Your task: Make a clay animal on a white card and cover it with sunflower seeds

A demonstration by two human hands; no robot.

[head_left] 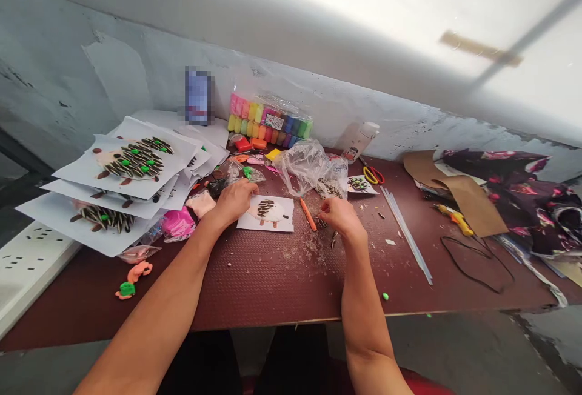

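A small white card [284,223] lies on the table, bearing a flat hedgehog shape [271,213] with striped sunflower seeds as spines. My left hand [235,200] rests at the card's upper left edge, fingers curled together; what they hold, if anything, is hidden. To the right of the card, my right hand [340,214] is low over a few loose seeds [334,240], its fingertips pinched. Anything between them is too small to make out. An orange pen-like tool [308,214] lies between my hands. Behind it is a clear plastic bag [297,168] with seeds near its opening.
Finished-looking hedgehog sheets [136,165] are stacked at left beside pink clay [177,223]. Colored clay packs [270,122] and a white bottle [361,142] stand at the wall. Scissors [373,172], glue sticks [407,234], a yellow glue gun [457,219] and floral cloth [530,201] lie right.
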